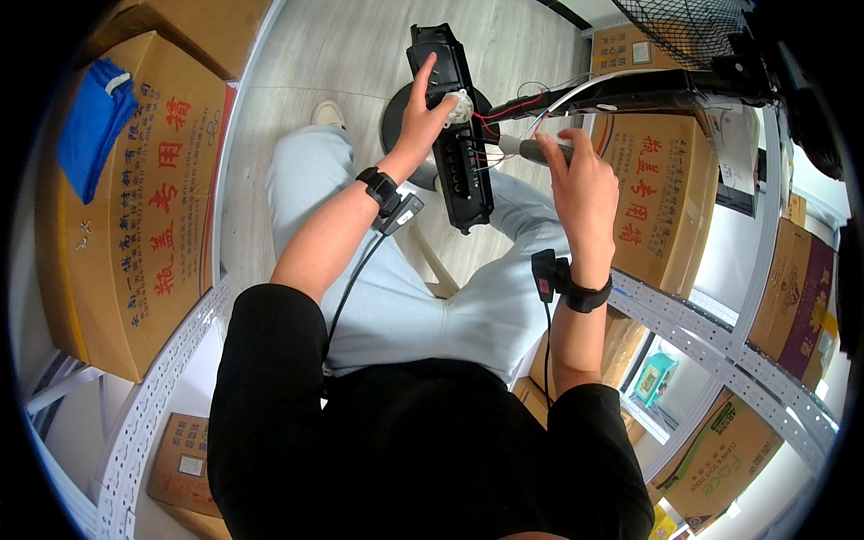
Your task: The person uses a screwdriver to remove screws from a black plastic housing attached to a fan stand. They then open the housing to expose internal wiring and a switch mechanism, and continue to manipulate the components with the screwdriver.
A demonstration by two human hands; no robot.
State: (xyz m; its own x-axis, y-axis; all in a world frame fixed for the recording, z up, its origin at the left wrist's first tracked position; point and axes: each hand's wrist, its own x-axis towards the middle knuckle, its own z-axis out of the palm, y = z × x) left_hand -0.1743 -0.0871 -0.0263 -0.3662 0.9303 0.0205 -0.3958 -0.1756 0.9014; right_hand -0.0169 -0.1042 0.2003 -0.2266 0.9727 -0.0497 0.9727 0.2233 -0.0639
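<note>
A long black plastic housing point(464, 191) is held tilted over my lap, with slots along its lower half. My left hand point(419, 121) grips its upper half, index finger stretched along it and thumb against a round whitish part point(460, 108). Thin red, white and dark wires point(490, 118) come off the housing toward the right. In my right hand point(583, 184) is a screwdriver-like tool point(531, 148) with a grey handle and a pale collar. Its thin dark shaft points left at the housing, among the wires; whether the tip touches cannot be seen.
A round black disc point(396, 117) lies behind the housing, above the floor. Cardboard boxes stand on metal shelving left point(135, 216) and right point(652, 193). A blue cloth point(94, 126) lies on the left box. A black beam point(621, 90) reaches in from the right.
</note>
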